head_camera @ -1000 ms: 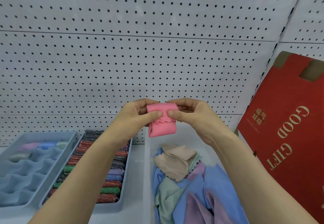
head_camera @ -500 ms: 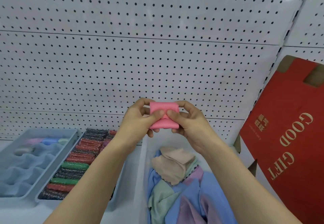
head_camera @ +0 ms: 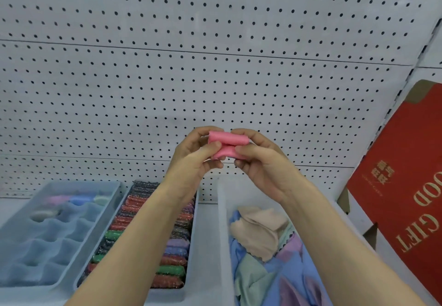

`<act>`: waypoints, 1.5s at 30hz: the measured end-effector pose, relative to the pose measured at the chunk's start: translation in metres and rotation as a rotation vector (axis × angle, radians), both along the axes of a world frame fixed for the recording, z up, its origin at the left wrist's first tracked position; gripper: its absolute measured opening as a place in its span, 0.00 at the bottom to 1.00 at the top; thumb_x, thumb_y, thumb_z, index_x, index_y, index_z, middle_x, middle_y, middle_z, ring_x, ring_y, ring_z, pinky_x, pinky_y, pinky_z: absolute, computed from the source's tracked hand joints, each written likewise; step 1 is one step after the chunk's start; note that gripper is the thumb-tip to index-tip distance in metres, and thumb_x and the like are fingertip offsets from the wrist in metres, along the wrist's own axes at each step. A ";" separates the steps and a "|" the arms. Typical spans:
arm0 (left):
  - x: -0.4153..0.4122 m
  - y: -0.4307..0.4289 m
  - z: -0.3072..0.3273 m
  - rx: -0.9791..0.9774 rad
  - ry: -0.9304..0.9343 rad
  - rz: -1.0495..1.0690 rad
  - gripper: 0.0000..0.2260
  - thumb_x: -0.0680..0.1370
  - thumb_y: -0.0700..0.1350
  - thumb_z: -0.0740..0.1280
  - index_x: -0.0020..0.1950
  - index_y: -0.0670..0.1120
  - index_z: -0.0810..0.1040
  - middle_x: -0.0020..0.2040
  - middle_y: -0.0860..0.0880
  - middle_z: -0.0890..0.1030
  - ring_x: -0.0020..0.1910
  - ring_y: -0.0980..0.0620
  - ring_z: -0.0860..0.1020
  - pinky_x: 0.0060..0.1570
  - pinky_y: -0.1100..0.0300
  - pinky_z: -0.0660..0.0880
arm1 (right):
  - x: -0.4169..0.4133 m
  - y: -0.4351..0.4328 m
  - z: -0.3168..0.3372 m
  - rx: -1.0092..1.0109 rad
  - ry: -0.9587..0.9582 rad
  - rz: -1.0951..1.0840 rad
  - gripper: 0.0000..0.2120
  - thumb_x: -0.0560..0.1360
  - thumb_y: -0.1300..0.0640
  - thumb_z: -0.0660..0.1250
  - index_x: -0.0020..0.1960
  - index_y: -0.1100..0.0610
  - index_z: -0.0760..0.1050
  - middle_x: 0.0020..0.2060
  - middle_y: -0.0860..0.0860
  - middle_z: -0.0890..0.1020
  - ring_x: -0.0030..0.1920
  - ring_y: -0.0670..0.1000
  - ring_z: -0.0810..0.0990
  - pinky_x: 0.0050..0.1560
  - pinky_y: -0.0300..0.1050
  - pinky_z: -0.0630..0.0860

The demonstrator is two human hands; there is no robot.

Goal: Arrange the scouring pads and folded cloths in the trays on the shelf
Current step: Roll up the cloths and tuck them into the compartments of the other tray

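Pegboard (head_camera: 215,78) backs the shelf | we hold the rolled pink cloth (head_camera: 227,146) mid-air, left hand (head_camera: 191,159) and right hand (head_camera: 263,164) each pinching one end | soft, light, likely to unroll, so we grip across the fold | divided tray (head_camera: 83,182) at 8 o'clock

The pink cloth (head_camera: 227,145) looks soft and matt, with a fine nubbly weave. The loose cloths (head_camera: 258,234) are the same matt fabric, some with zigzag-cut edges. Their bin (head_camera: 223,234), toward the shelf's right edge, and the compartment tray (head_camera: 47,241) at its left edge are smooth, frosted plastic. The scouring pads (head_camera: 167,269) are rough mesh with a metallic glitter. The pegboard (head_camera: 215,78) is smooth, matt white. The red box (head_camera: 406,186) is cardboard with a slight sheen and gold print.
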State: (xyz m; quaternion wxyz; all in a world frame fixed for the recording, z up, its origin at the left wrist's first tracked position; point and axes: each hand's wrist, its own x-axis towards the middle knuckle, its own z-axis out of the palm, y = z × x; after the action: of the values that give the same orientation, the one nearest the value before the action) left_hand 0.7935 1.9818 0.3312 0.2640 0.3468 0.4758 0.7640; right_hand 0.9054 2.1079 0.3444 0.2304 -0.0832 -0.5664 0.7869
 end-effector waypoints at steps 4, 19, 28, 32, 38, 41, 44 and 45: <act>-0.046 -0.029 -0.001 -0.071 0.092 0.039 0.08 0.78 0.48 0.69 0.51 0.44 0.80 0.48 0.47 0.82 0.46 0.51 0.80 0.42 0.58 0.78 | -0.042 -0.034 -0.003 0.084 -0.028 -0.094 0.08 0.74 0.52 0.69 0.49 0.57 0.80 0.44 0.51 0.83 0.43 0.47 0.79 0.43 0.39 0.76; -0.237 -0.218 -0.073 -0.450 0.342 0.134 0.18 0.73 0.39 0.76 0.59 0.51 0.77 0.55 0.54 0.80 0.47 0.54 0.82 0.45 0.60 0.80 | -0.235 -0.194 -0.057 0.510 -0.633 0.080 0.11 0.68 0.61 0.78 0.49 0.59 0.82 0.40 0.54 0.85 0.39 0.50 0.84 0.43 0.41 0.80; -0.303 -0.320 -0.174 -1.015 0.197 0.632 0.20 0.77 0.52 0.71 0.65 0.43 0.78 0.61 0.44 0.81 0.59 0.41 0.78 0.60 0.49 0.74 | -0.316 -0.275 -0.168 0.388 -0.571 -0.088 0.15 0.69 0.71 0.74 0.53 0.61 0.76 0.45 0.57 0.81 0.45 0.54 0.80 0.51 0.51 0.79; -0.310 -0.329 -0.194 -0.858 -0.098 0.650 0.13 0.76 0.47 0.73 0.59 0.43 0.83 0.54 0.46 0.84 0.57 0.43 0.80 0.55 0.53 0.75 | -0.330 -0.275 -0.193 0.613 -0.599 -0.171 0.13 0.70 0.65 0.75 0.51 0.55 0.77 0.44 0.50 0.83 0.46 0.52 0.82 0.50 0.48 0.79; -0.314 -0.330 -0.198 -0.756 -0.213 0.649 0.03 0.75 0.42 0.73 0.47 0.48 0.85 0.47 0.48 0.85 0.47 0.47 0.80 0.53 0.52 0.77 | -0.347 -0.270 -0.195 1.306 -0.828 -0.058 0.14 0.72 0.59 0.68 0.57 0.51 0.78 0.52 0.53 0.83 0.53 0.58 0.81 0.47 0.47 0.75; -0.313 -0.326 -0.198 -0.743 -0.205 0.632 0.05 0.76 0.41 0.72 0.44 0.52 0.84 0.44 0.50 0.84 0.45 0.49 0.79 0.50 0.55 0.75 | -0.359 -0.268 -0.194 1.435 -0.899 0.023 0.13 0.73 0.60 0.68 0.56 0.53 0.78 0.52 0.55 0.83 0.54 0.59 0.80 0.47 0.47 0.74; -0.312 -0.323 -0.195 -0.758 -0.220 0.638 0.04 0.76 0.42 0.72 0.50 0.48 0.84 0.47 0.50 0.84 0.47 0.49 0.78 0.48 0.57 0.73 | -0.362 -0.260 -0.190 1.424 -0.907 0.129 0.12 0.73 0.56 0.69 0.57 0.54 0.80 0.52 0.54 0.83 0.54 0.58 0.80 0.48 0.45 0.73; -0.312 -0.323 -0.194 -0.762 -0.224 0.642 0.04 0.76 0.42 0.72 0.50 0.48 0.84 0.47 0.50 0.84 0.48 0.49 0.78 0.48 0.57 0.72 | -0.362 -0.256 -0.187 1.371 -0.904 0.169 0.11 0.73 0.53 0.70 0.55 0.53 0.82 0.50 0.53 0.84 0.51 0.55 0.81 0.49 0.46 0.74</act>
State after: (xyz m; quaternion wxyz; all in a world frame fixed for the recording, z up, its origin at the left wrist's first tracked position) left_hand 0.4815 1.6593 0.1370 0.1731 -0.0216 0.7719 0.6114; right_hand 0.5436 1.8515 0.1575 -0.0800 -0.1901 -0.9633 0.1720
